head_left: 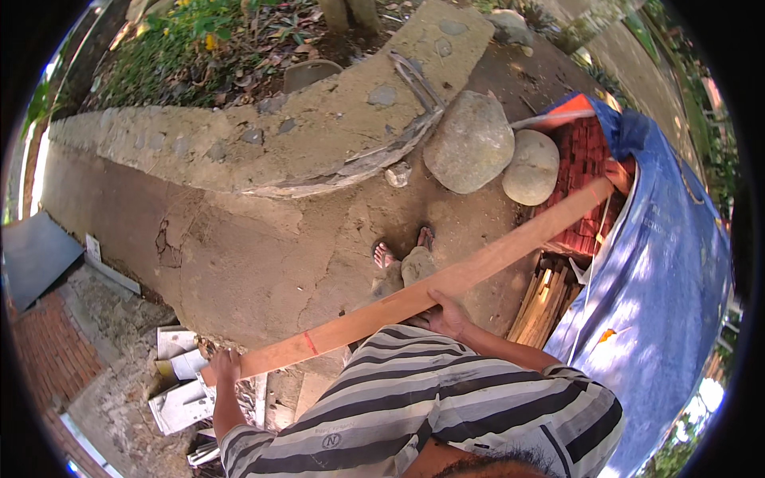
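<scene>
A long, flat wooden plank [374,316] runs slantwise in front of me, from low on the left to higher on the right. It carries a red mark toward its left end. My left hand [226,366] is closed round that left end. Near the plank's middle, my right hand [448,315] grips the lower edge, with the thumb on the upper face and the other fingers partly hidden. The far right end of the plank reaches over a stack of red tile-like pieces [580,163], beside a blue tarp [637,295].
Two big rounded stones [470,143] lie ahead to the right, by a low curved wall [319,135]. Bundled wood strips [543,307] lie under the tarp's edge. White broken pieces [182,406] litter the ground near my left hand. A grey sheet [38,259] lies far left.
</scene>
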Tool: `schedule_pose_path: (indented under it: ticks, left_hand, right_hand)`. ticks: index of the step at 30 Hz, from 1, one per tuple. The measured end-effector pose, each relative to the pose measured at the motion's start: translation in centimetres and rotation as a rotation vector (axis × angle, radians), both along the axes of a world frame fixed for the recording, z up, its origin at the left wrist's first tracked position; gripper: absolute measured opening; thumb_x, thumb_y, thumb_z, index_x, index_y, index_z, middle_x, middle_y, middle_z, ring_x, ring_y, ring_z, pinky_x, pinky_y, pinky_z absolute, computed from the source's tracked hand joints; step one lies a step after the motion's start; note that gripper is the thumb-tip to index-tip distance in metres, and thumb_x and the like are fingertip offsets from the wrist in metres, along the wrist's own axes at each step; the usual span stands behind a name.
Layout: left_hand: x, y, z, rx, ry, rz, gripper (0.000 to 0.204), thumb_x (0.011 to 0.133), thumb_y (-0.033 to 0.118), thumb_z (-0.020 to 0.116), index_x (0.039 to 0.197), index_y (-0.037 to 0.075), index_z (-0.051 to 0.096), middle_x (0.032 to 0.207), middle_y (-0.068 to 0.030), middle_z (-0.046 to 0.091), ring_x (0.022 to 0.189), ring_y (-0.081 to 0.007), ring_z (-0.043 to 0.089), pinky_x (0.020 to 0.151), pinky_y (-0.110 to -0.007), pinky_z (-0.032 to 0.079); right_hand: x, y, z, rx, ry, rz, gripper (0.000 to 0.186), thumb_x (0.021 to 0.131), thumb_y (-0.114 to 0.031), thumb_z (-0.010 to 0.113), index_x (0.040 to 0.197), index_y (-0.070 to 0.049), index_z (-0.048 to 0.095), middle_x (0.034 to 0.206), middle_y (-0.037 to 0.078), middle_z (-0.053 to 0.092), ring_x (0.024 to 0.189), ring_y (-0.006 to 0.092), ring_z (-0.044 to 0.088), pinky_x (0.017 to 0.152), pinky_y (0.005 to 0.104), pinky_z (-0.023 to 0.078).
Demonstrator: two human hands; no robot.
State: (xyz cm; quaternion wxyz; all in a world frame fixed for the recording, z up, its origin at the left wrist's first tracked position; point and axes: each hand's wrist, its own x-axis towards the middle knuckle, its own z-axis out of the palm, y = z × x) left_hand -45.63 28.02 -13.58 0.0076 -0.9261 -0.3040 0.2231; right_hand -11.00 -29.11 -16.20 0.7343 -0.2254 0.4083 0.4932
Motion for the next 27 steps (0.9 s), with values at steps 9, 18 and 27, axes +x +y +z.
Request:
schedule_pose_path:
  ticks: [9,18,27]
  left_hand:
    - [-7.9,-7.0,4.7,0.178,-0.050,0.370,0.053,0.096,0.039,0.042,0.071,0.008,0.076,0.078,-0.0258,0.069,0.077,-0.0466,0.063,0.076,-0.057,0.045]
    - [-8.8,-19.5,-1.8,0.179,-0.181,0.442,0.048,0.096,0.041,0.046,0.082,0.008,0.078,0.084,-0.0250,0.071,0.077,-0.0454,0.062,0.070,-0.056,0.045]
    - [0.3,-22.4,-3.2,0.282,-0.216,0.879,0.053,0.097,0.042,0.042,0.088,0.003,0.077,0.091,-0.0275,0.071,0.085,-0.0472,0.064,0.078,-0.057,0.046]
  right_hand:
    - [4.4,7.5,2.5,-0.110,-0.227,0.284,0.059,0.088,-0.040,0.077,0.132,-0.008,0.055,0.124,0.010,0.060,0.113,0.0285,0.063,0.100,0.0453,0.053]
    - [14.2,13.3,5.5,-0.333,-0.554,0.343,0.047,0.087,-0.046,0.075,0.115,-0.009,0.066,0.103,0.007,0.072,0.083,0.0181,0.072,0.073,0.0309,0.057]
    - [28.6,21.9,4.5,-0.264,-0.785,0.649,0.066,0.088,-0.064,0.068,0.119,-0.005,0.066,0.102,0.008,0.073,0.086,0.0176,0.074,0.070,0.0318,0.058]
